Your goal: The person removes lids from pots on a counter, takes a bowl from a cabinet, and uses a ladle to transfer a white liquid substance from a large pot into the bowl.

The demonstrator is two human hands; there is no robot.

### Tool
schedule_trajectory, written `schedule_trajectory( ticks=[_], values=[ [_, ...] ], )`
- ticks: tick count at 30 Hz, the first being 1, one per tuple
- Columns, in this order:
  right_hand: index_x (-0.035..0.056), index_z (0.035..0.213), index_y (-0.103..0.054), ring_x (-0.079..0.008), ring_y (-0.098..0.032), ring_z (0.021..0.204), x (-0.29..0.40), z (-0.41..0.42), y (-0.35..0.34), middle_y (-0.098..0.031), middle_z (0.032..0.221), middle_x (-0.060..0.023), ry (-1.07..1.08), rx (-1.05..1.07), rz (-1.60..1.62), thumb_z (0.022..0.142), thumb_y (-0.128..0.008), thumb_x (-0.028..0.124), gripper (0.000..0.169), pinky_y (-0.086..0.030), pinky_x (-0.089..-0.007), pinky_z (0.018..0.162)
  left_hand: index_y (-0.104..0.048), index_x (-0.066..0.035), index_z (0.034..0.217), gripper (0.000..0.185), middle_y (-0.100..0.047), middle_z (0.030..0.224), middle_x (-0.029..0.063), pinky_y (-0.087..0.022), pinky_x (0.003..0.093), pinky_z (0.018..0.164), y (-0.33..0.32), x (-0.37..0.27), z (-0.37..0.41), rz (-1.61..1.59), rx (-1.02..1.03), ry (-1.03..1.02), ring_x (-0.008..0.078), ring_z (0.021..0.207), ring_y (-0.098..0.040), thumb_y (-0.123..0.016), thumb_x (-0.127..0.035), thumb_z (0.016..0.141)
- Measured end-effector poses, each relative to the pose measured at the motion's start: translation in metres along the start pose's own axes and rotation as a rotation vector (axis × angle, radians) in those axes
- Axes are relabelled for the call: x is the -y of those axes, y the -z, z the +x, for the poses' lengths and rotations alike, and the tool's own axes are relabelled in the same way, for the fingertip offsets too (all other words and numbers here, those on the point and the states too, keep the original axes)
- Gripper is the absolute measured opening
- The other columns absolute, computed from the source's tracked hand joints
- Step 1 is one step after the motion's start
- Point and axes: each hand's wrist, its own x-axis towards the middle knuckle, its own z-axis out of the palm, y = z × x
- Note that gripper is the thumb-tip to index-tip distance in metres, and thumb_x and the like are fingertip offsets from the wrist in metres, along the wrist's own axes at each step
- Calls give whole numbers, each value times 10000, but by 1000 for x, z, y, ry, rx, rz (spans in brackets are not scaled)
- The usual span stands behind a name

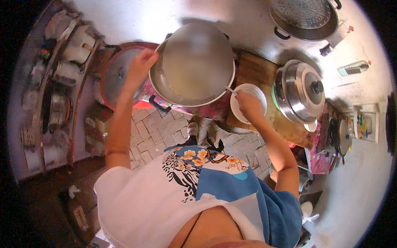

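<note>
A wide metal pan (159, 85) with black side handles stands in front of me. A blurred patch hides most of its inside. At its left rim is my left hand (141, 65), fingers bent together. Whether they pinch the rim or only rest beside it, I cannot tell. My right hand (249, 107) is closed around a thin light utensil (231, 90), whose tip points toward the pan's right rim. Directly below that hand sits a white bowl (263, 99), partly covered by it; its visible inner wall is white.
The bowl is on a brown wooden board (252, 66). Right of it stands a lidded steel pot (305, 90). A large red-rimmed round lid or basin (108, 77) lies left of the pan. Shelves with cookware (62, 71) line the left side; a steamer pan (305, 18) hangs upper right.
</note>
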Motion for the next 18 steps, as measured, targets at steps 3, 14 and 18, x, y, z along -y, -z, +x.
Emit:
schedule_trajectory(
  ticks=[3,14,18],
  values=[
    [64,984,-508,-413,-613,771,-4,13,0,-636,830,-206,-51,-33,82,901,-410,206,191,-461,-518,669,-641,2,951,239,-661,856,58,-468,255,727,10,60,-98,-61,-275,328,104,805,-597,-599,-215,859],
    [65,925,-539,-422,-597,817,49,98,-39,-620,849,-243,120,-75,54,854,-442,171,160,-456,-521,704,-515,-83,1037,312,-558,922,23,-427,280,636,-103,114,-155,-776,-379,677,122,798,-543,-639,-232,793],
    [73,902,-585,-383,-621,771,64,68,-35,-632,825,-187,303,27,25,766,-533,137,159,-480,-510,659,-497,-74,930,212,-557,815,46,-445,270,594,-109,132,-139,-753,-423,695,130,697,-534,-602,-201,796]
  ],
)
